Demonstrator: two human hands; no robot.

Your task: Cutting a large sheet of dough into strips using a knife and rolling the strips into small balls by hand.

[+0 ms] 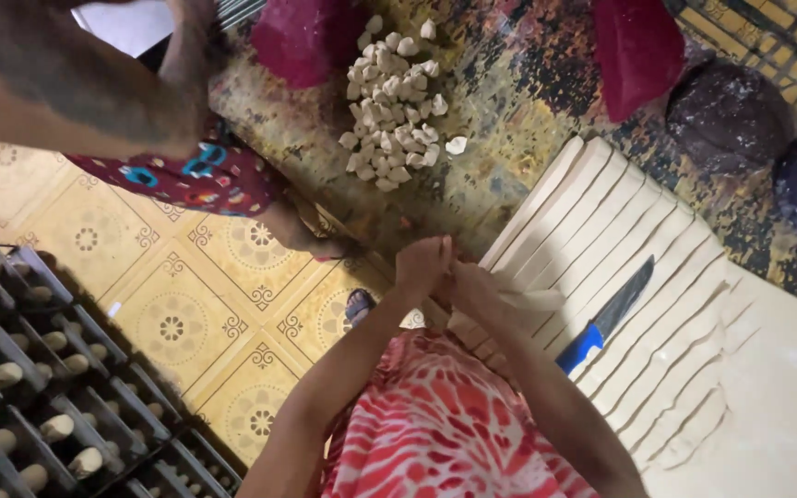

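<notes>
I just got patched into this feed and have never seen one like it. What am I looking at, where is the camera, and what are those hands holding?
There is no machine: a person works with bare hands, filmed by one camera on their head, looking down. The left hand and right hand meet at the table edge, together holding the end of a pale dough strip. More cut strips lie side by side on the table, with a blue-handled knife on them and a pile of small dough pieces beyond. Another person's arm shows top left. A rack stands on the tiled floor.
</notes>
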